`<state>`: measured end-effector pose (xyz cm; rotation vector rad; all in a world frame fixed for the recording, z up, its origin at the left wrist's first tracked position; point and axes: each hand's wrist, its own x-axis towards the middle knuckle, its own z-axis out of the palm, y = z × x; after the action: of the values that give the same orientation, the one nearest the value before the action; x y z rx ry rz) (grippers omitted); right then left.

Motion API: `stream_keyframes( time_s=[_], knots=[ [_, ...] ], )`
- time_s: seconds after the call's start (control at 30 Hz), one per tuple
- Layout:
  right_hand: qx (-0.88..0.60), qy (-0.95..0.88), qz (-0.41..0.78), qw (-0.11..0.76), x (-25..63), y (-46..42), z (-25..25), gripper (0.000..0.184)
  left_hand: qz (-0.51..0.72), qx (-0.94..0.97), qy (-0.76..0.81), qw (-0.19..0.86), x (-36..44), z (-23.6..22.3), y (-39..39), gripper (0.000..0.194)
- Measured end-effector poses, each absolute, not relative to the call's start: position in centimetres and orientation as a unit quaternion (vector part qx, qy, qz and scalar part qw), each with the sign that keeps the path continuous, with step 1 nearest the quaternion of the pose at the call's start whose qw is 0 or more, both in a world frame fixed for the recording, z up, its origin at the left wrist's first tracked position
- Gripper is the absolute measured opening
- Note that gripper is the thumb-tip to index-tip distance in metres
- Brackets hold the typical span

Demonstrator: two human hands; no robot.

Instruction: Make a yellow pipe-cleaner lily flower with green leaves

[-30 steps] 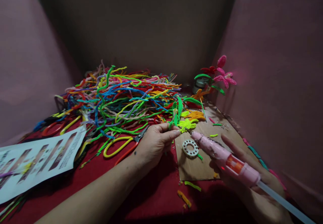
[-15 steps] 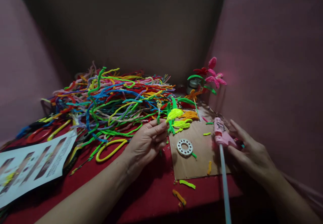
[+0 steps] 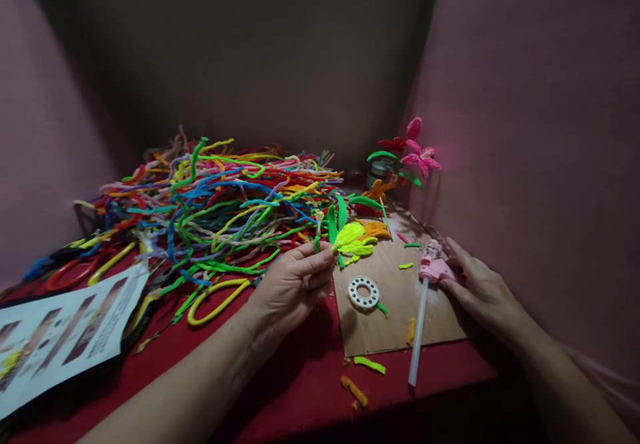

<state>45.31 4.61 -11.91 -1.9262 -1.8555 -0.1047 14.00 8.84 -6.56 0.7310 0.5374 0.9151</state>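
My left hand (image 3: 297, 281) pinches a bright yellow fuzzy petal (image 3: 349, 236) at its narrow end. A green pipe-cleaner stem with a pale tip (image 3: 319, 221) stands up from the same fingers. At the right, my right hand (image 3: 485, 291) is around the handle of a pink glue gun (image 3: 434, 267), thumb and forefinger on either side; its other fingers are hidden. The gun is low over a cardboard sheet (image 3: 385, 334), its long clear glue stick (image 3: 419, 337) pointing towards me. Between the hands, a white ring with holes (image 3: 364, 293) lies on the cardboard.
A big heap of coloured pipe cleaners (image 3: 240, 197) fills the back left. Yellow-handled scissors (image 3: 217, 301) and a printed sheet (image 3: 75, 337) lie at left. Pink pipe-cleaner flowers (image 3: 421, 157) stand at the back right. Cut scraps (image 3: 354, 391) lie near the front edge.
The glue gun and my right hand have moved slightly left and lower to the cardboard, and the glue stick has swung left. My left hand keeps its pinch, with the petal tilted slightly.
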Motion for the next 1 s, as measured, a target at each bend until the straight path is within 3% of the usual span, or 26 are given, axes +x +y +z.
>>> stream_keyframes(
  time_s=[0.27,0.37,0.5,0.6,0.9,1.0],
  knots=[
    [-0.706,-0.674,-0.180,0.126,43.4,4.4,-9.5,0.037,0.419,0.340,0.271,0.797,14.1,-6.5,8.6,0.014],
    [-0.671,-0.716,-0.156,0.114,41.9,6.3,-7.3,0.032,0.416,0.345,0.257,0.801,14.1,-6.6,8.7,0.014],
    [-0.665,-0.734,-0.131,-0.039,40.4,10.4,-5.7,0.015,0.420,0.345,0.260,0.798,14.1,-6.7,8.7,0.012],
    [-0.668,-0.731,-0.127,-0.058,39.7,13.0,-5.9,0.019,0.422,0.354,0.251,0.796,14.0,-6.5,8.7,0.011],
    [-0.690,-0.715,-0.115,-0.014,39.1,13.1,-5.5,0.025,0.427,0.343,0.230,0.804,13.9,-6.3,8.7,0.011],
    [-0.659,-0.738,-0.066,0.130,37.8,11.1,-4.7,0.019,0.440,0.337,0.228,0.800,13.6,-5.6,8.8,0.011]
  ],
)
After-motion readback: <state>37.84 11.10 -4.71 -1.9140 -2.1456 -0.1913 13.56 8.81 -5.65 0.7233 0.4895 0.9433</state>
